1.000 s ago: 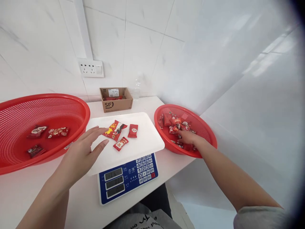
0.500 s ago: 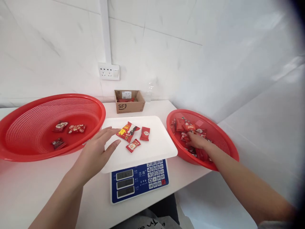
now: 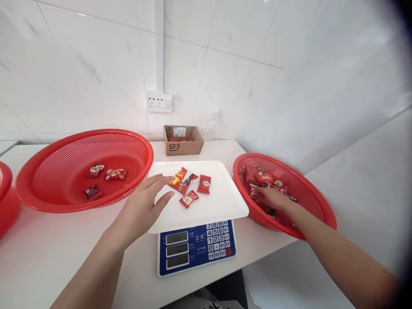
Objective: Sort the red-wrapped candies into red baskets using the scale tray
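Observation:
My left hand (image 3: pixel 146 204) is open over the left side of the white scale tray (image 3: pixel 222 208), its fingers spread. Its fingertips reach the edge of a large red packet (image 3: pixel 183 180) with yellow lettering. Beside that lie a plain red packet (image 3: pixel 204 184) and a small red-and-white packet (image 3: pixel 189 199). My right hand (image 3: pixel 272 198) is down inside the right red basket (image 3: pixel 317 195), among several red wrapped packets (image 3: pixel 254 173). Its fingers are bent inward, and whatever they grip is hidden. Below the tray shows the scale's blue panel (image 3: pixel 197 248) with its displays and keys.
On the left stands a wide red basket (image 3: pixel 64 171) holding three small packets (image 3: pixel 115 174). Another red basket (image 3: pixel 4 199) is cut off at the left edge. Behind the tray are an open cardboard box (image 3: pixel 184 148) and a clear plastic bottle (image 3: pixel 210 128) against the wall.
The camera has turned, so the scene sits farther right and a little lower. My right fingers have shifted slightly toward the basket's left side. My left hand stays by the large packet.

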A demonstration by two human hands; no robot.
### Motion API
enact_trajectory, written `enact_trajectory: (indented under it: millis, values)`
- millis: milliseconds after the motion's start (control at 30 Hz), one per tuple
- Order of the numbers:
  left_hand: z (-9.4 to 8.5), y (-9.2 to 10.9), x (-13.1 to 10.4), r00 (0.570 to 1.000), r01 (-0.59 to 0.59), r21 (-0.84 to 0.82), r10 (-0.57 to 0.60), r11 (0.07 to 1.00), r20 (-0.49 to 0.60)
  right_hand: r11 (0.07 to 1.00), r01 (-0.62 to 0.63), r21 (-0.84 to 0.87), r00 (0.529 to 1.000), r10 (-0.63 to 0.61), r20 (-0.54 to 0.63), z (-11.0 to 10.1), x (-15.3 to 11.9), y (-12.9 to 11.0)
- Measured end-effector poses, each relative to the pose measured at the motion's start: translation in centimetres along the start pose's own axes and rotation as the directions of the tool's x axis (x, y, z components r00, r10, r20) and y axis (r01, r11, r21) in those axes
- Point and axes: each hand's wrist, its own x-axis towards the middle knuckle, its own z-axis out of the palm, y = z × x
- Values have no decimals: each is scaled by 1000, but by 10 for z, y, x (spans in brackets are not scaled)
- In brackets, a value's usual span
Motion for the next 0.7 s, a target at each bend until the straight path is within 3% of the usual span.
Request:
enact_trajectory:
  millis: [133,267,333,367,433,567,700]
  values:
    - [1,0,1,1000,-15,10,15,1000,13,988,-109,111,972,130,-198,-35,-7,-22]
    - [3,0,1,999,-34,27,34,999,24,957,57,286,959,27,-281,-57,-28,-77]
    - [3,1,1,999,-34,29,34,999,21,863,240,445,967,-174,-185,-56,-38,-112]
    - [3,1,1,999,-37,31,36,999,17,778,335,532,940,-316,-129,-54,-42,-129]
    - [3,1,1,999,-50,35,49,998,8,694,421,584,885,-457,-95,-47,-46,-159]
    - [3,1,1,997,-76,43,75,996,10,746,457,485,880,-461,-119,-33,-41,-191]
    - [2,1,2,997,-75,39,75,996,11,802,473,365,881,-426,-205,-27,-38,-190]
